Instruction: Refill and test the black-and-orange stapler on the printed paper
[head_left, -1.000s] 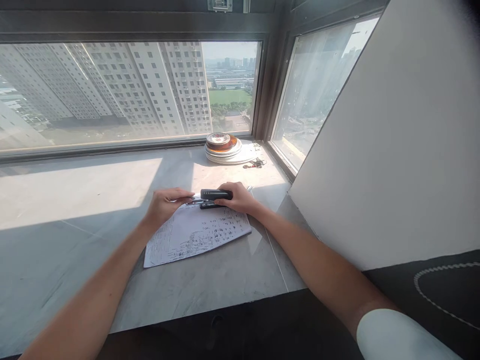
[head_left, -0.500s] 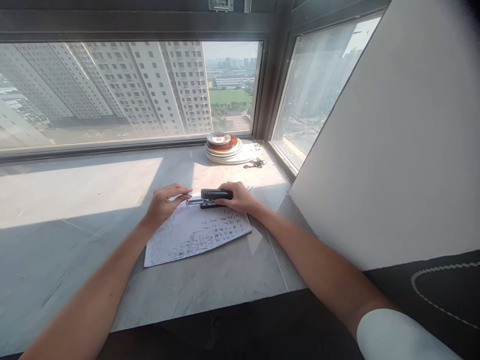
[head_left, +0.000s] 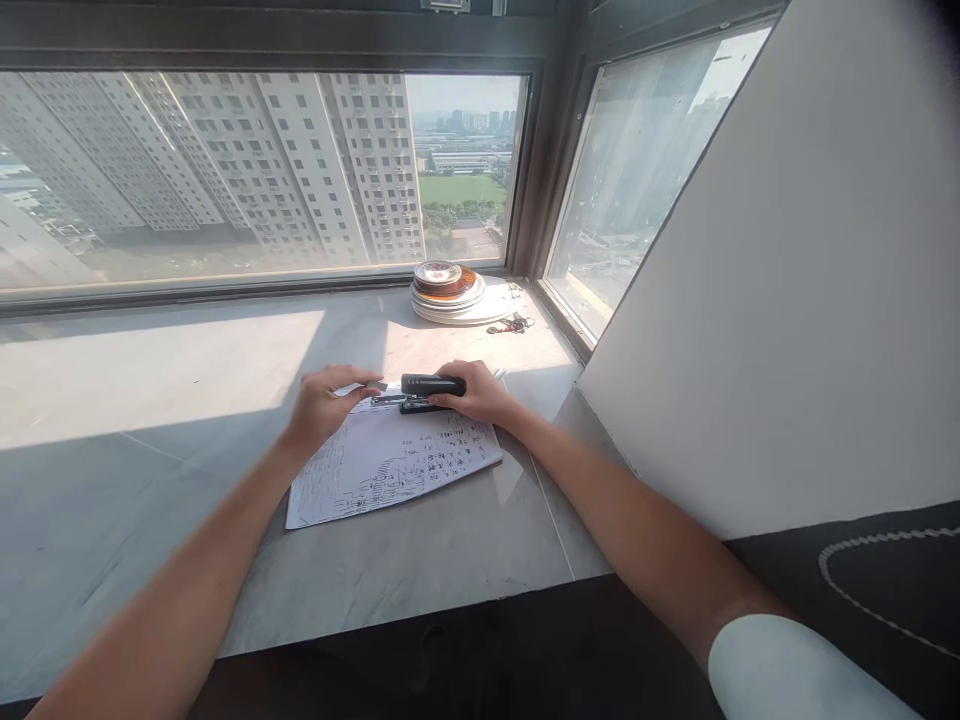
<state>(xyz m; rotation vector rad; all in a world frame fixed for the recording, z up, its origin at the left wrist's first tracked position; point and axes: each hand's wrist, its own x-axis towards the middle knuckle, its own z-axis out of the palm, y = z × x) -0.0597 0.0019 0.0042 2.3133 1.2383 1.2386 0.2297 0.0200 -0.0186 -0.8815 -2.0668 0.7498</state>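
My right hand (head_left: pixel 474 392) grips a black stapler (head_left: pixel 421 384) above the paper, thumb on the near side. The stapler's metal magazine tray (head_left: pixel 388 400) sticks out to the left, below its black top. Between the thumb and fingertips of my left hand (head_left: pixel 324 402) is a small grey strip of staples (head_left: pixel 380 386), just above and left of the tray's end. Under both hands lie sheets of paper (head_left: pixel 390 460) covered with handwriting. My right fingers hide the stapler's rear end.
A stack of plates (head_left: pixel 448 300) stands by the window corner, with a bunch of keys (head_left: pixel 511 324) in front of it. A thin light stick-like item (head_left: pixel 500 375) lies beyond my right hand. A white wall (head_left: pixel 780 300) slants along the right of the stone sill (head_left: pixel 150 540).
My left hand has turned slightly, and more of the grey staple strip shows at its fingertips. The right hand keeps the stapler in nearly the same place.
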